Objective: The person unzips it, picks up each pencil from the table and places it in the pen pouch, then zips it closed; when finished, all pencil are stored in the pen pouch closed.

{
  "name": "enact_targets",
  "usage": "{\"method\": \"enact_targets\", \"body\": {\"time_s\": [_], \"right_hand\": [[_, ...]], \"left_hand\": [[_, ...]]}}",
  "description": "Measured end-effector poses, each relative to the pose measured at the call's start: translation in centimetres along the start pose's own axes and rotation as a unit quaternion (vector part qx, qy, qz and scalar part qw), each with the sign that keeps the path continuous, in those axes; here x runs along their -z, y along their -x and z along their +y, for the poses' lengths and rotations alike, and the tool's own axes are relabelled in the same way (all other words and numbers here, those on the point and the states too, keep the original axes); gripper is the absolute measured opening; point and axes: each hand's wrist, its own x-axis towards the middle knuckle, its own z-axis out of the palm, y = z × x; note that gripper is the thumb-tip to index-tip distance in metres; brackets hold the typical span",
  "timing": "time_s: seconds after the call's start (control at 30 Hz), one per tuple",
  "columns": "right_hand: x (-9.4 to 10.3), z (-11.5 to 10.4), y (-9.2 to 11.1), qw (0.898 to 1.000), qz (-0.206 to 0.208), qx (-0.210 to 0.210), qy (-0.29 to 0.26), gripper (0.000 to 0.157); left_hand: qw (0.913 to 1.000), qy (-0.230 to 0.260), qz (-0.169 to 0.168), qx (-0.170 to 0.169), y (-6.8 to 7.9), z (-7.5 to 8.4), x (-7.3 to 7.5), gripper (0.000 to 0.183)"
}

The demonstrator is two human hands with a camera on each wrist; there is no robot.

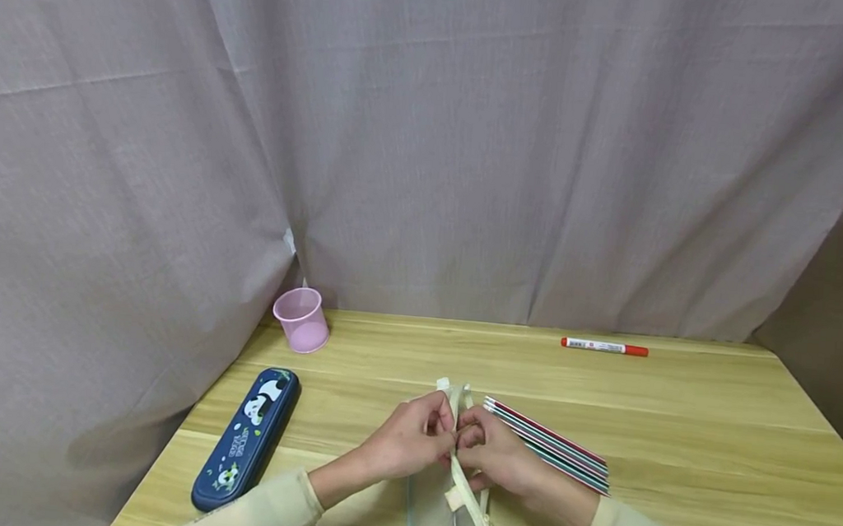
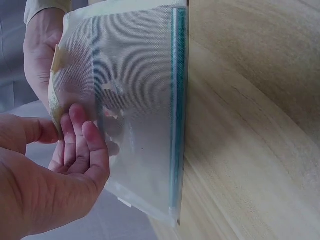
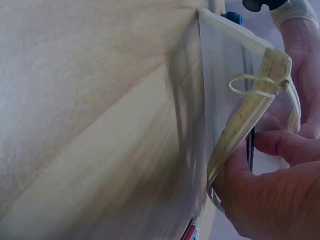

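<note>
A see-through mesh zip pouch point(image 1: 435, 508) with cream edging stands on the table between the two hands. My left hand point(image 1: 404, 437) pinches its upper edge between thumb and fingers; in the left wrist view the fingers point(image 2: 82, 145) lie against the mesh side, which carries teal stripes. On the opposite side my right hand point(image 1: 506, 460) grips the other edge. The right wrist view shows the cream zip edge point(image 3: 240, 127) with a cord loop point(image 3: 243, 85) at its end, and the right thumb and fingers point(image 3: 280, 145) curled at the opening.
Several striped pencils point(image 1: 551, 447) lie side by side just right of the pouch. A navy pencil case point(image 1: 247, 439) with pandas lies at the left, and a pink cup point(image 1: 303, 321) stands behind it. Toward the back right is a red marker point(image 1: 604, 347). Grey curtain point(image 1: 430, 148) borders the table.
</note>
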Motion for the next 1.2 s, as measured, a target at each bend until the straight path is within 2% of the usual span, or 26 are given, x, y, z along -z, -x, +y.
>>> {"method": "enact_targets", "body": {"time_s": [0.27, 0.53, 0.73, 1.03, 1.2], "right_hand": [[1.0, -0.1, -0.2, 1.0, -0.007, 0.021, 0.002, 0.053], [3.5, -1.1, 0.4, 0.996, 0.054, 0.062, 0.026, 0.05], [6.4, -1.5, 1.2, 0.993, 0.085, 0.064, 0.051, 0.043], [10.3, -1.2, 0.9, 0.991, 0.076, 0.067, 0.082, 0.032], [12.1, -0.8, 0.7, 0.99, 0.065, 0.063, 0.11, 0.034]], "left_hand": [[0.9998, 0.017, 0.009, 0.005, 0.1, -0.3, 0.2, 0.008], [0.9989, 0.035, 0.029, 0.01, 0.2, -0.5, 0.3, 0.01], [0.9986, 0.041, 0.032, 0.011, 0.4, -0.4, 0.4, 0.01], [0.9981, 0.048, 0.035, 0.015, 0.4, -0.5, 0.6, 0.009], [0.998, 0.051, 0.035, 0.014, 0.3, -0.6, 0.5, 0.01]]}}
